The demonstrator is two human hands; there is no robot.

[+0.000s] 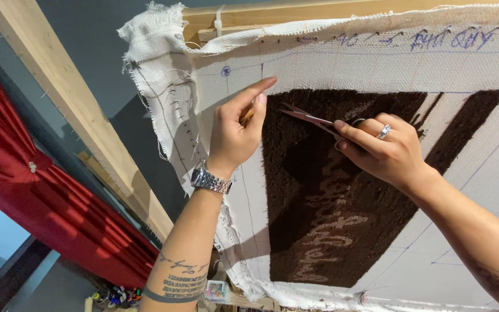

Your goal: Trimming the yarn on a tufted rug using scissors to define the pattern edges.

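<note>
No screens or signs are in view. One small package: a clear plastic box point(217, 290) stands at the bottom edge of the frame, just beside the lower left corner of the stretched cloth. It is squarish with rounded corners, and its contents show through as small multicoloured pieces; what they are cannot be told. To its left, low in the frame, lies a cluster of small coloured containers point(116, 297), red, green and yellow among them, too small and blurred to classify further. No adhesive label or tag is visible on either item.
</note>
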